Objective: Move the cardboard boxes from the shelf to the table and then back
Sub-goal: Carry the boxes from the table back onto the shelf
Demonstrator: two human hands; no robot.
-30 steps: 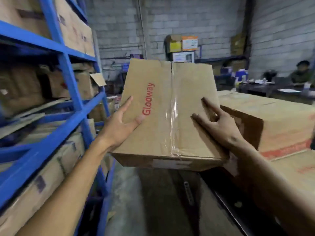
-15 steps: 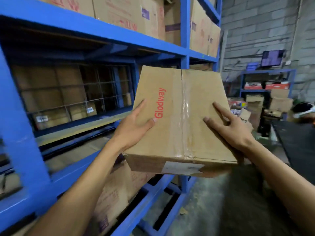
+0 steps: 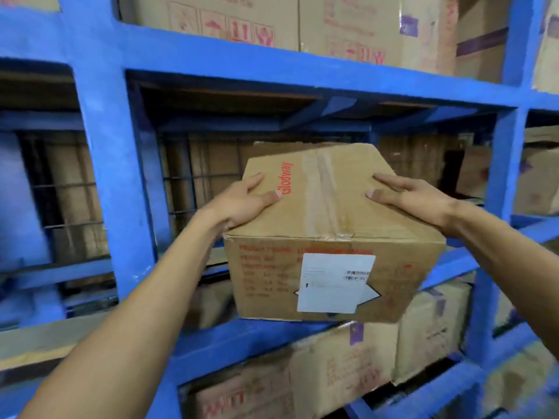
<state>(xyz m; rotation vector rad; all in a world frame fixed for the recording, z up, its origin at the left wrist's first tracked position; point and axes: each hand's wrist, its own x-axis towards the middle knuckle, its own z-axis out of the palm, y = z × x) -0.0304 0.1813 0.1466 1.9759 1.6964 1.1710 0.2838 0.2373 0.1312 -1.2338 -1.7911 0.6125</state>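
Both hands grasped one brown cardboard box point(image 3: 329, 237) printed with red "Glodway" lettering on top: left hand point(image 3: 242, 204) clamped on the box's upper left edge, thumb lying across the top panel beside the lettering, fingers wrapped down the left side; right hand point(image 3: 414, 198) on the upper right edge, thumb and one finger flat on the top, remaining fingers hidden past the side. Box was held in the air in front of the blue-painted metal shelf rack point(image 3: 102, 146), level with the middle bay, its lower front edge just above the blue horizontal beam point(image 3: 242, 337) of that bay. Could not tell whether the far underside touched the shelf. Clear packing tape point(image 3: 320, 195) ran along the top seam, wrinkled near the front edge. White rectangular shipping label with a barcode point(image 3: 335, 282) was stuck on the near face, over faded red print, too blurred to read. Behind the box, a dark wire-mesh panel point(image 3: 193, 182) backed the bay, more cartons visible through it. Upper tier carried large brown cartons with red handling symbols point(image 3: 230, 22). Lower tier held tan cartons with purple tape patches point(image 3: 348, 364). Another carton point(image 3: 538, 179) sat in the neighbouring bay at right, past the blue upright.
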